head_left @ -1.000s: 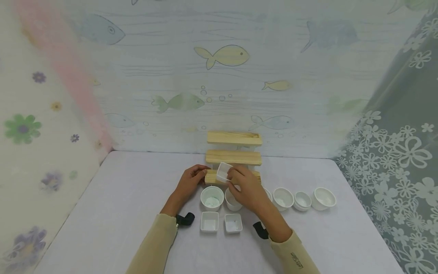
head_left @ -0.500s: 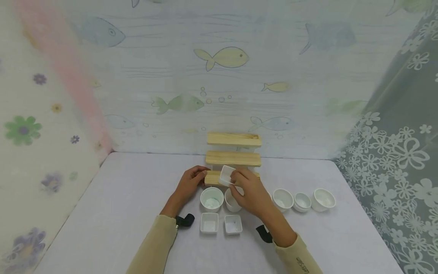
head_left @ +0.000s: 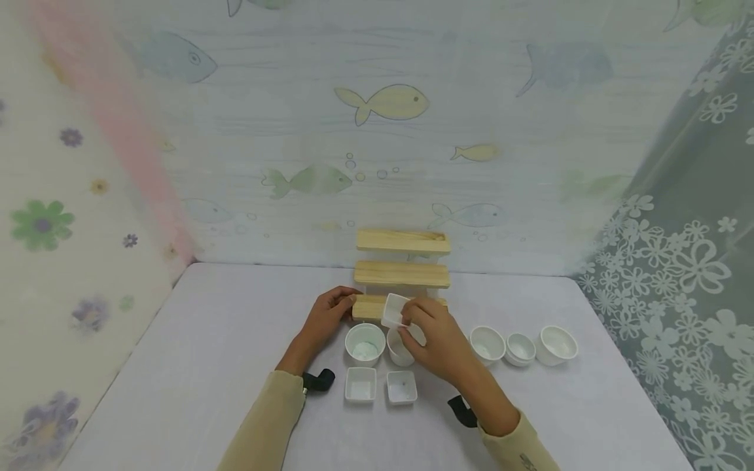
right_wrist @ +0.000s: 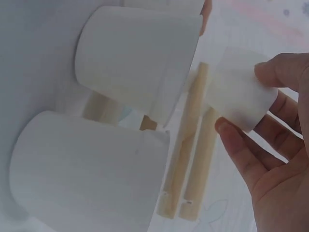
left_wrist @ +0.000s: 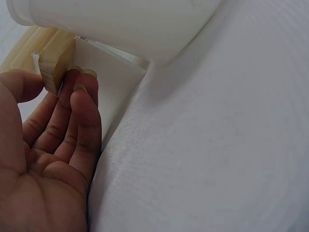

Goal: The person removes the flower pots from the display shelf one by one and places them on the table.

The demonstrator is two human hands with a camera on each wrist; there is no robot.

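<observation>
A three-tier wooden step rack (head_left: 403, 269) stands at the back of the table. My left hand (head_left: 327, 315) grips the left end of its lowest step (left_wrist: 52, 65). My right hand (head_left: 432, 332) pinches a small square white dish (head_left: 394, 310), tilted, just in front of the lowest step; in the right wrist view the dish (right_wrist: 239, 94) sits between thumb and fingers. Below it stand two round white cups (head_left: 365, 343), (head_left: 400, 348), seen close in the right wrist view (right_wrist: 140, 58), (right_wrist: 87, 174).
Two small square white dishes (head_left: 360, 384), (head_left: 402, 387) lie near the front. Three round white bowls (head_left: 487, 343), (head_left: 521, 347), (head_left: 556, 344) line up to the right. Patterned curtains close off the left, back and right sides.
My right hand has carried the square dish down and a little to the right, from above the lowest step to just in front of it. The left hand has stayed on the step.
</observation>
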